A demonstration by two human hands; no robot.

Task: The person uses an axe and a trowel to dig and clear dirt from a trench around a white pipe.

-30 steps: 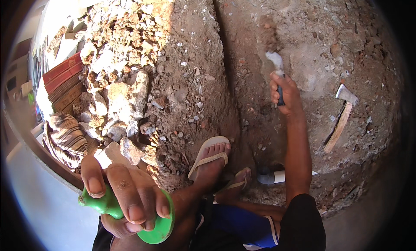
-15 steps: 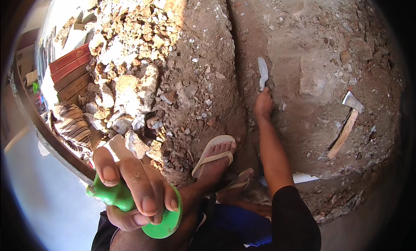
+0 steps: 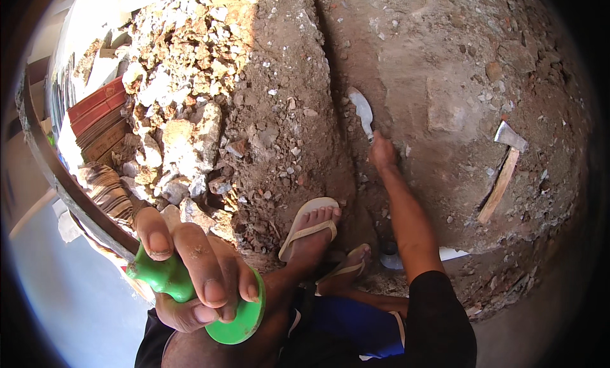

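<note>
My left hand [image 3: 203,266], at the lower left, is wrapped round the green grip of a chisel [image 3: 159,276]. The grip has a round green guard disc [image 3: 238,320]. A long dark bar [image 3: 76,190] appears to run from the grip up the left side. Out ahead, my right hand [image 3: 383,152] is closed on the handle of a small trowel [image 3: 361,107]. Its pale grey blade points up and left, just above the brown soil beside a long narrow groove [image 3: 332,69]; I cannot tell whether it touches. The trowel's handle is mostly hidden in my fist.
A hatchet-like tool [image 3: 510,138] with a wooden handle lies on the dirt at right. Broken rubble [image 3: 184,139] is heaped at left beside stacked reddish boards [image 3: 98,104]. Behind my right forearm shows a white pipe [image 3: 452,254]. My sandalled feet [image 3: 312,227] are near the groove.
My right hand has swung the trowel to the left and toward the groove, its blade now tilted further left. My left hand keeps its hold on the chisel. The view has shifted slightly.
</note>
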